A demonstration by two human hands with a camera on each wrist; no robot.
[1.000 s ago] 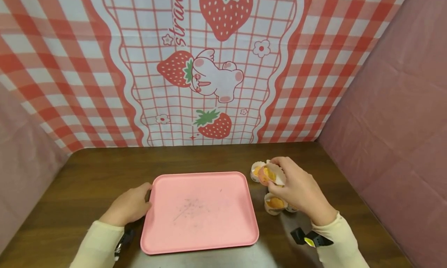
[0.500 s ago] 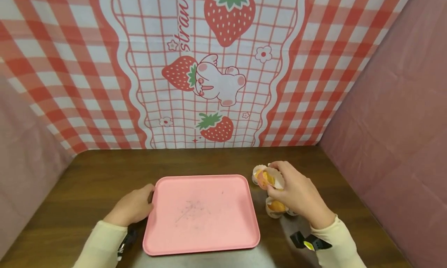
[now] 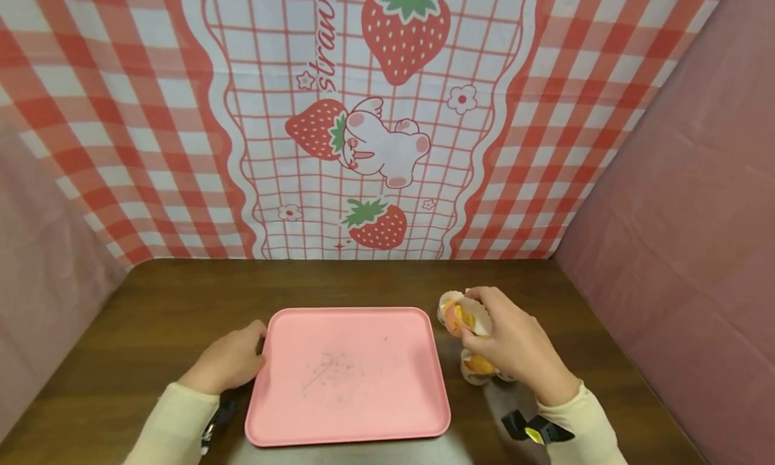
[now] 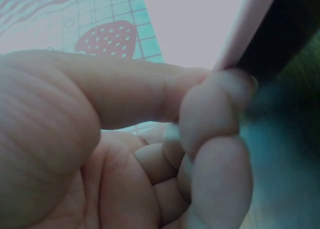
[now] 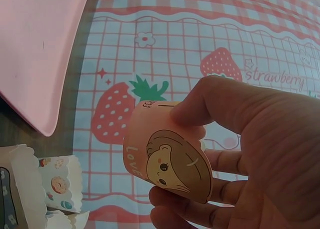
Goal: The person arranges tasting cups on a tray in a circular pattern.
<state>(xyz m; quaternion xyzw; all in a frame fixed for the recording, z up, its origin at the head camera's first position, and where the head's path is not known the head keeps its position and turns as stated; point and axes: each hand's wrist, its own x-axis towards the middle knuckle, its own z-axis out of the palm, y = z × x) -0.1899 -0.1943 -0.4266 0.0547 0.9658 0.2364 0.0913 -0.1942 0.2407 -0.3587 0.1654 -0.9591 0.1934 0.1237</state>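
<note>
My left hand (image 3: 230,359) pinches the left rim of a pink rectangular tray (image 3: 351,377). The left wrist view shows thumb and forefinger meeting at the tray's rim (image 4: 240,34). Between the thumb and fingers of my right hand (image 3: 523,340) is a cupcake in a pink paper cup (image 5: 137,144), printed with a cartoon girl and lettering. It is tilted, and its yellow cake faces the tray in the head view. Just behind it stands another cupcake (image 3: 445,303). A further cupcake (image 3: 478,367) sits nearer me, below the right hand, with one more partly hidden beside it.
A dark wooden table (image 3: 200,287) bears everything. At its back rises a red-and-white checked strawberry cloth (image 3: 387,155), and pink cloth (image 3: 678,236) hangs at the sides. White scalloped paper cups (image 5: 61,181) stand near the tray's corner in the right wrist view.
The head view has tilted up, so the whole scene sits slightly lower. The held cupcake has shifted a little left and nearer me. My left hand keeps its hold on the tray.
</note>
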